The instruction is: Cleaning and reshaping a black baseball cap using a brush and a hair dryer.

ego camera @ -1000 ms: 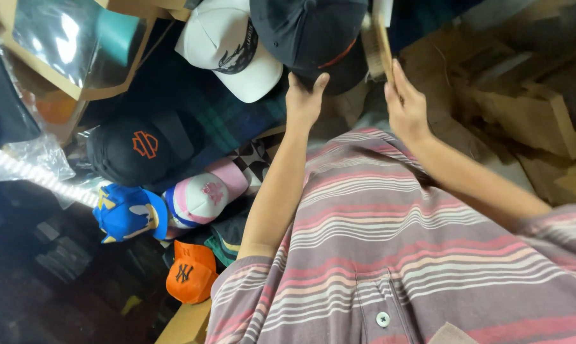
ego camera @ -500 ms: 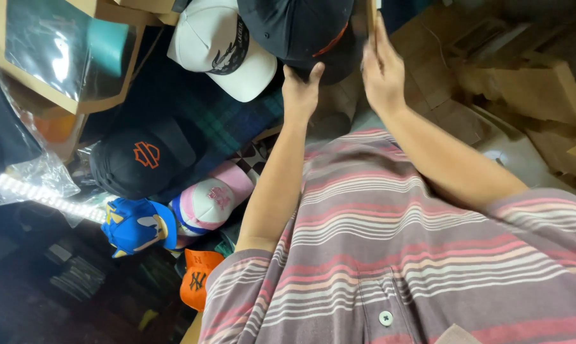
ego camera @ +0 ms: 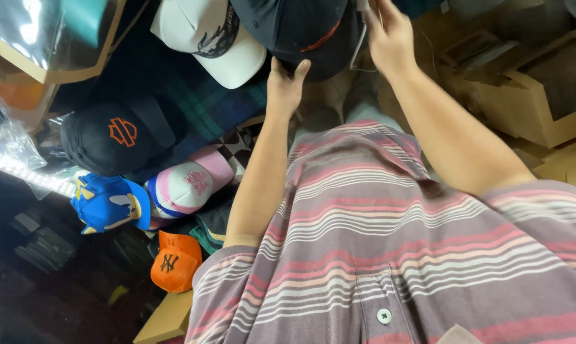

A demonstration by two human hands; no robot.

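1. Left hand [ego camera: 286, 86]: fingers and thumb pinched narrow on the lower rim of the dark cap [ego camera: 300, 28], arm stretched straight out from the body.
2. Right hand [ego camera: 390, 35]: raised at the far side of that cap, just right of the left-hand grip, fingers pointing up and cut off by the top edge of the view. A thin pale strip [ego camera: 362, 39] shows between palm and cap. Whether the fingers close on it or on the cap cannot be told.
3. Dark cap: directly above the grip, held up in front of the person between the 2 hands, with a thin red-orange line on its crown.
4. White cap [ego camera: 205, 38]: just left of the grip, touching or overlapping the dark cap, with a dark emblem on the front.
5. Black cap with orange emblem [ego camera: 116, 137], pink and white cap [ego camera: 189, 188], blue cap [ego camera: 106, 204], orange cap [ego camera: 173, 261]: 4 pieces, well left of and below the grip, lying close together on a dark checked cloth [ego camera: 205, 108].
6. Cardboard boxes [ego camera: 530, 89]: well right of the grip, beyond the right forearm.
7. Step in hand, by judgement: the dark cap is steadied at the rim by 1 hand while the other works at its side.
8. Further handling, by judgement: calls for a firm rim pinch so the crown does not turn, and clearance from the white cap alongside.
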